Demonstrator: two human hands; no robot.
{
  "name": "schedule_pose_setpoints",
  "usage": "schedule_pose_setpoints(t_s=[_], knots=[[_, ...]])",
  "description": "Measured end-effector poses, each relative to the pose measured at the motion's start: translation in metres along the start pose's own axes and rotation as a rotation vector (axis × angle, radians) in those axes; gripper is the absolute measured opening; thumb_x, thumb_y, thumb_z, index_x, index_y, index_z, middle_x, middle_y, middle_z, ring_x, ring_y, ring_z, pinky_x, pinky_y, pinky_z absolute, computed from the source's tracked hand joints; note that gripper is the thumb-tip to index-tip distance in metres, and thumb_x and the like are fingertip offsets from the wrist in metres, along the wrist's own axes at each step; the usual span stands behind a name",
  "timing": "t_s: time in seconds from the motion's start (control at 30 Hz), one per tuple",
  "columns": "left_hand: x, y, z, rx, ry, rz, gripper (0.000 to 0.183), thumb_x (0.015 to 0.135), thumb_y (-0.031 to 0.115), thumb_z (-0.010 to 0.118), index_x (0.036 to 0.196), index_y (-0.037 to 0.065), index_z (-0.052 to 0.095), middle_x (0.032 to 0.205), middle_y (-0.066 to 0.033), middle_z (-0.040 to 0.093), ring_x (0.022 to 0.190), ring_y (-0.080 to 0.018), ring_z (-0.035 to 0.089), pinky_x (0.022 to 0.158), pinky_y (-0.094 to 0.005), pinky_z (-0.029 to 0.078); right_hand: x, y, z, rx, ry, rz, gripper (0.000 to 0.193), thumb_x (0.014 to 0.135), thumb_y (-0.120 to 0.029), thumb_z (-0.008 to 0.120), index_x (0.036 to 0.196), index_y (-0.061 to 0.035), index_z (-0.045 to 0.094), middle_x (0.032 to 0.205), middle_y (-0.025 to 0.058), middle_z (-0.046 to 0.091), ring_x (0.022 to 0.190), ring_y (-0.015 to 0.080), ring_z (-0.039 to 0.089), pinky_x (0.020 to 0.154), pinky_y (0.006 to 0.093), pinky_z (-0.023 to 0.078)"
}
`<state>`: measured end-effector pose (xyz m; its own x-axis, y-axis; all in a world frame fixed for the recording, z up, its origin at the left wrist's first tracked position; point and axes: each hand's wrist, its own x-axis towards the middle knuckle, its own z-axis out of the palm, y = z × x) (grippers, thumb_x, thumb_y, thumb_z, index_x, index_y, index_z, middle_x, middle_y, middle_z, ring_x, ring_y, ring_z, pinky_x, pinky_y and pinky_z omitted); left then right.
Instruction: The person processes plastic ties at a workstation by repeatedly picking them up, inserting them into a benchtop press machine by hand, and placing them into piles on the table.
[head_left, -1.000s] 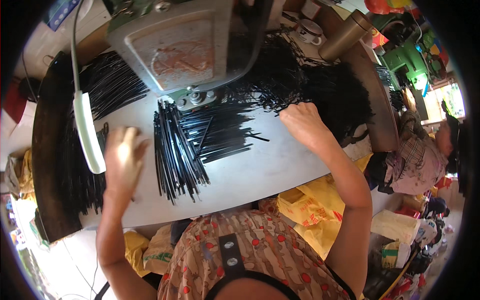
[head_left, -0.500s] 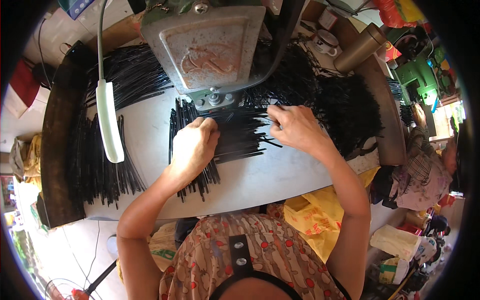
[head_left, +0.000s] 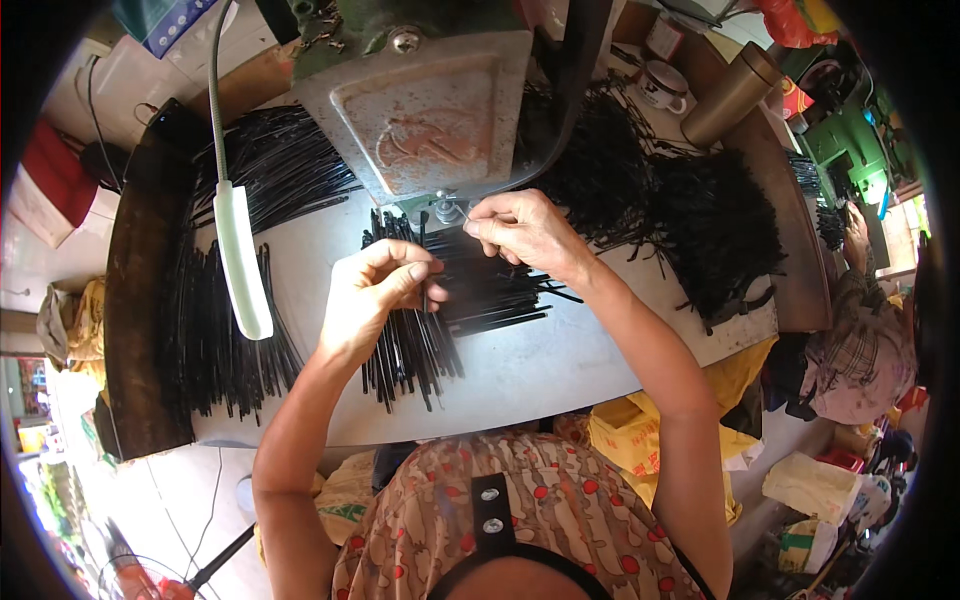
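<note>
**Left hand (head_left: pixel 362 292) and right hand (head_left: pixel 525 230) close together just below the machine (head_left: pixel 420 130)**

The machine's metal casing hides the part of the table (head_left: pixel 560 370) behind it, and the right hand covers some of the middle strips (head_left: pixel 500 312). In the dark pile (head_left: pixel 715 220) on the right, single pieces are hard to make out. A co-worker (head_left: pixel 858 345) is partly lost near the fisheye's dark rim.

The left thumb and forefinger are together, pinching what looks like one thin black strip (head_left: pixel 424 298); the other fingers curl loosely. The right fingers are bent, thumb near forefinger, beside the bolt fitting (head_left: pixel 446 210); whether they grip anything I cannot tell. A bundle (head_left: pixel 398 352) of black strips lies below the left hand, next to the middle strips.
</note>
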<state>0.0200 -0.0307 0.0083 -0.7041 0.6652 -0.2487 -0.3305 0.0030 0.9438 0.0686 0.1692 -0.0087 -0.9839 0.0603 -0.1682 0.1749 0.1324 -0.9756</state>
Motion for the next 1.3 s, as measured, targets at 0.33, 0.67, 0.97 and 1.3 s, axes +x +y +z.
schedule_pose_setpoints(t_s=[0.33, 0.67, 0.97, 1.3], knots=[[0.030, -0.013, 0.003, 0.559, 0.253, 0.273, 0.022, 0.076, -0.002, 0.054, 0.097, -0.003, 0.057, 0.074, -0.0093, 0.060, 0.058, -0.0093, 0.052, 0.053, -0.0229, 0.043, 0.004, 0.000, 0.007, 0.188, 0.039, -0.021, 0.016, 0.080, -0.014, 0.056, 0.083, 0.0017, 0.059, 0.058, -0.0033, 0.046, 0.049, 0.0018, 0.038, 0.041, 0.0158, 0.030], [0.037, -0.020, -0.001, 0.625, 0.298, 0.362, 0.021, 0.074, 0.000, 0.056, 0.094, -0.004, 0.058, 0.082, -0.0159, 0.061, 0.072, -0.0210, 0.059, 0.068, -0.0278, 0.045, 0.004, -0.002, 0.007, 0.210, 0.032, -0.007, 0.012, 0.080, -0.011, 0.057, 0.083, 0.0006, 0.059, 0.058, -0.0053, 0.042, 0.049, 0.0008, 0.035, 0.041, 0.0151, 0.027], [0.038, -0.019, 0.003, 0.640, 0.291, 0.342, 0.019, 0.073, -0.001, 0.055, 0.092, -0.003, 0.059, 0.083, -0.0160, 0.061, 0.072, -0.0211, 0.059, 0.067, -0.0274, 0.045, 0.007, -0.005, 0.011, 0.256, 0.035, -0.078, 0.008, 0.080, -0.007, 0.056, 0.073, -0.0036, 0.054, 0.060, -0.0073, 0.039, 0.049, 0.0002, 0.031, 0.041, 0.0155, 0.024], [0.022, -0.014, 0.016, 1.060, 0.251, 0.523, 0.019, 0.082, 0.009, 0.054, 0.098, -0.001, 0.056, 0.077, -0.0077, 0.053, 0.060, -0.0142, 0.054, 0.057, -0.0279, 0.045, 0.007, -0.007, 0.017, 0.253, 0.050, 0.002, 0.017, 0.082, -0.016, 0.055, 0.069, -0.0047, 0.055, 0.056, -0.0065, 0.039, 0.046, 0.0007, 0.031, 0.040, 0.0157, 0.023]])
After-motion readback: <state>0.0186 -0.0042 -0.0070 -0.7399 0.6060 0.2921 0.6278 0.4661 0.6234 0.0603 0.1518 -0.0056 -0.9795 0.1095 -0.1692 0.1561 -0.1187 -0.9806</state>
